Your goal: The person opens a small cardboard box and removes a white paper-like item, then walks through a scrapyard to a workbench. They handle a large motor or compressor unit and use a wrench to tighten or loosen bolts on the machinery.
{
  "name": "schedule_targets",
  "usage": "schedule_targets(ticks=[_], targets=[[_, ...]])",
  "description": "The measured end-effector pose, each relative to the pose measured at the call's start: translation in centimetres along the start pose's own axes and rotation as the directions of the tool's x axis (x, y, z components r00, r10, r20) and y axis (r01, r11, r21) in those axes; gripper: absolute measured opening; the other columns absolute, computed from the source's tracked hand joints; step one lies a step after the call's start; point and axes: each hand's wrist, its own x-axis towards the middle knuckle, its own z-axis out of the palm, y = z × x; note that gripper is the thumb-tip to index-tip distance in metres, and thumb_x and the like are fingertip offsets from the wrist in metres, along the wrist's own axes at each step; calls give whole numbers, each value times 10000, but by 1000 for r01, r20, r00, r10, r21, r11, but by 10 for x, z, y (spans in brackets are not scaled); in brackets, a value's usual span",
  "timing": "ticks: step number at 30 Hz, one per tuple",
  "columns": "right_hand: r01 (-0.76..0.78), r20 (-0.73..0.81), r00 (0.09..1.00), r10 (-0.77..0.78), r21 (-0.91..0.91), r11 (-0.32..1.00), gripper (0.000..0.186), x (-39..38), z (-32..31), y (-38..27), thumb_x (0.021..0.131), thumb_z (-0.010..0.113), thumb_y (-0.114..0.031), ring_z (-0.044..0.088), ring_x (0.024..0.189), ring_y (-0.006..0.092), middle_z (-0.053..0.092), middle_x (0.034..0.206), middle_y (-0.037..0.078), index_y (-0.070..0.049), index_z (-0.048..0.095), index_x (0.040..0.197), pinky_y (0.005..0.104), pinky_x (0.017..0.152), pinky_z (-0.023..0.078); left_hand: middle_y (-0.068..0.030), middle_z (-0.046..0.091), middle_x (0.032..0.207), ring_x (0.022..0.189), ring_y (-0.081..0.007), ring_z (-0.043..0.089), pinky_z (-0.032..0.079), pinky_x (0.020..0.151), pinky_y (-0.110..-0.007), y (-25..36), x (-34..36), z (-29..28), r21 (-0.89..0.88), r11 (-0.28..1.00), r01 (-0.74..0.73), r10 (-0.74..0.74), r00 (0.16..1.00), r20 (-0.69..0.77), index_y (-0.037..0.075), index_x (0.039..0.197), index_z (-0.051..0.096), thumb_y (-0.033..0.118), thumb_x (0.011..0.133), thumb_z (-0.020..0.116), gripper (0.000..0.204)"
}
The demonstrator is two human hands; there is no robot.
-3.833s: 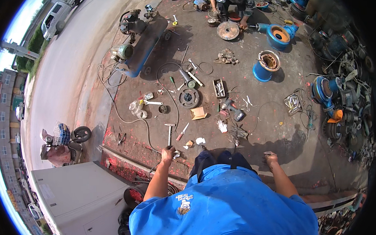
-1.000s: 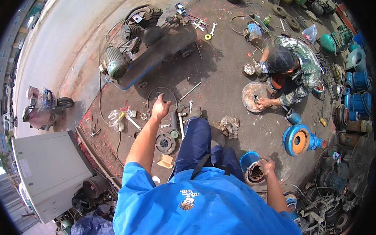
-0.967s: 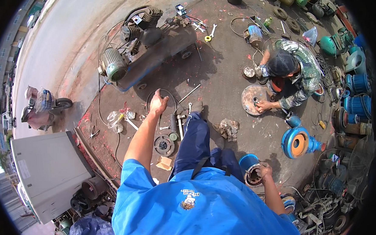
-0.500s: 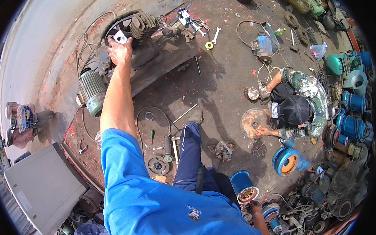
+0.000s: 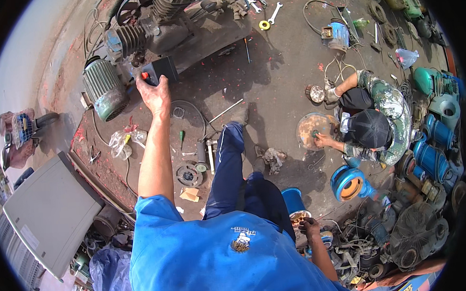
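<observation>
Head view: The dark box point(image 5: 164, 69), rectangular in outline, is ahead of the wearer, beside the compressor point(image 5: 166, 35) and to the right of the finned motor point(image 5: 106, 89). The left grip point(image 5: 155, 95) is closed on its near end, thumb on the right side and fingers on the left. A red-orange part point(image 5: 145, 75) shows next to the fingers.

Handling: The casing appears rigid and is probably light enough for one hand. Smooth faces may slip under greasy fingers; the red-orange part may be the weakest point. Hold across opposite side walls, clear of that part.

The right grip point(image 5: 309, 227) is just beside the blue cylindrical housing point(image 5: 293, 199), fingers curled; whether it pinches anything cannot be told.
</observation>
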Motion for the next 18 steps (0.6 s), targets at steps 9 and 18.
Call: schedule_targets(ticks=[9,18], targets=[[190,116,979,-166,-238,953,340,65,-5,4,931,555,-113,679,857,204,696,1051,127,10,563,1247,329,750,530,-275,556,1272,1222,-423,516,400,1052,-444,-163,-373,-114,413,745,524,-609,787,100,-81,1358,432,238,665,717,814],[187,172,978,-120,-461,867,294,172,-37,102,958,539,-95,685,821,185,703,1035,109,-15,572,1239,304,683,523,-260,524,1327,1238,-417,505,408,1062,-443,-290,-598,-166,539,567,623,-762,646,55,-31,1434,366,228,670,742,890]])
